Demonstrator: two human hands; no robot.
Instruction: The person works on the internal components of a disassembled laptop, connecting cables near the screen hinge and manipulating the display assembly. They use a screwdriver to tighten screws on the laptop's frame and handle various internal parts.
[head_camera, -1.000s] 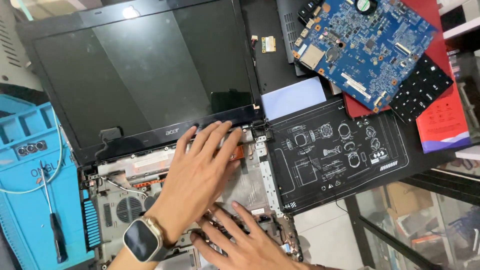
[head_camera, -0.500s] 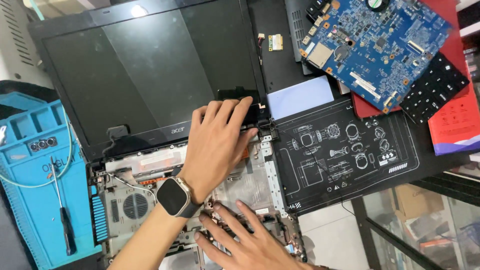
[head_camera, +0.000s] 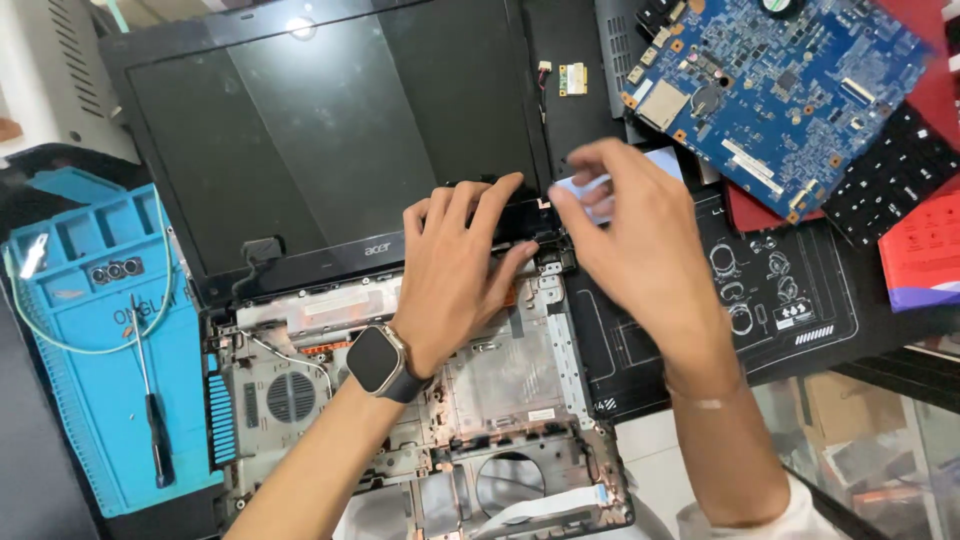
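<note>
One opened laptop base (head_camera: 500, 400), stripped to its grey inner frame, lies at centre to 6 o'clock; one round fan (head_camera: 292, 397) sits in it at 8 o'clock. One dark laptop screen (head_camera: 330, 130), laid flat, fills 11 to 12 o'clock. One right-side hinge (head_camera: 535, 225) joins screen and base at centre.

Two hands. The left hand (head_camera: 455, 270), with one smartwatch (head_camera: 378, 362) on its wrist, rests palm down with fingers spread; the fingertips press on the hinge and the screen's lower edge, grasping nothing. The right hand (head_camera: 630, 235) hovers just to the 3 o'clock side of the hinge, fingers loosely curved; whether its fingertips pinch anything cannot be told. The hinge lies between the two hands, under the left fingertips.

One blue circuit board (head_camera: 775, 95) lies at 1 to 2 o'clock, one black keypad piece (head_camera: 890, 180) just below it. One black work mat (head_camera: 780, 300) with white outline drawings lies at 3 o'clock. One blue parts tray (head_camera: 90, 350) lies at 9 o'clock, bearing one screwdriver (head_camera: 152, 410) and one pale cable loop (head_camera: 90, 345).
</note>
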